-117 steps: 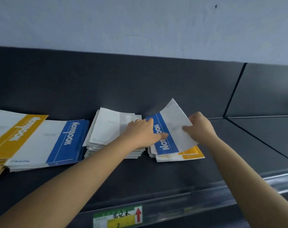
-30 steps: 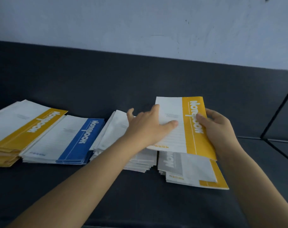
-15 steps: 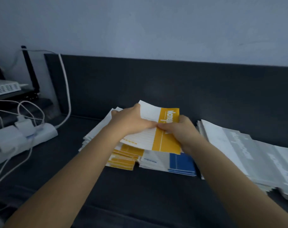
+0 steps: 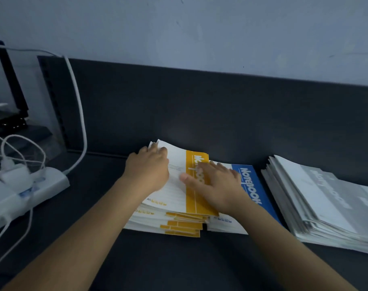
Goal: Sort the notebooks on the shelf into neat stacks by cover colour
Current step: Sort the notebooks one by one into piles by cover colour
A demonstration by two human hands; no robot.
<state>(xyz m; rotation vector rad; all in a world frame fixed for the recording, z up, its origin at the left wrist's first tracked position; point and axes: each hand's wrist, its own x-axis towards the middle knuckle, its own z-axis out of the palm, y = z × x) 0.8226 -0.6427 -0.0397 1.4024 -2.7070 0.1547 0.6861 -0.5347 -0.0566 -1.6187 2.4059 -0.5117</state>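
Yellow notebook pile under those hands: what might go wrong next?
1. The yellow stack's near edges are staggered, so pushing on the top yellow notebook with the left hand and right hand could slide the pile more askew.
2. It sits close against the blue stack; a shifted cover might end up overlapping it, blurring the colour sorting.
3. The grey stack is fanned out and may slump if bumped.

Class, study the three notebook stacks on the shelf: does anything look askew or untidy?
Yes. The yellow stack is ragged: its lower notebooks jut out in steps at the front. The grey stack fans out sideways. The blue stack looks squarer.
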